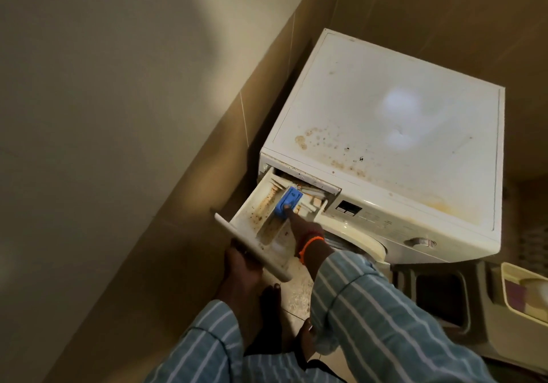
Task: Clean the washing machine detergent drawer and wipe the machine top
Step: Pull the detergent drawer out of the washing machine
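Where the washing machine (pixel 385 157) meets the tiled wall (pixel 118 116), at its upper front corner: detergent drawer (pixel 261 219), pulled far out of its slot and tilting down toward the camera. White plastic, several compartments, speckled and smeared with brown-orange residue along floors and dividers. In the middle compartment, a blue insert (pixel 288 202), upright near the rear of the exposed section.

On that blue insert: right hand (pixel 305 228), index finger stretched forward with its tip touching the lower edge of the blue piece, other fingers folded back, closed around nothing. Orange band (pixel 310 245) around the wrist, striped blue-and-white sleeve (pixel 385 317) behind it.

Under the drawer's front panel (pixel 252 252): left hand (pixel 241 270), cupped beneath and gripping the panel's lower edge, fingers mostly hidden behind the plastic; matching striped sleeve at the forearm.

Above the drawer slot: machine top (pixel 400 116), white, marked with brown rings and spots near the front left and a yellowish smear toward the front right edge, a pale light reflection in the middle. On the front face beside the drawer: small display (pixel 348 207), row of buttons, round dial (pixel 421 242). Below, part of the door rim.

Far right, low: pale yellow container (pixel 525 290), contents unclear. Bottom centre: bare feet on the pale floor (pixel 296 293).
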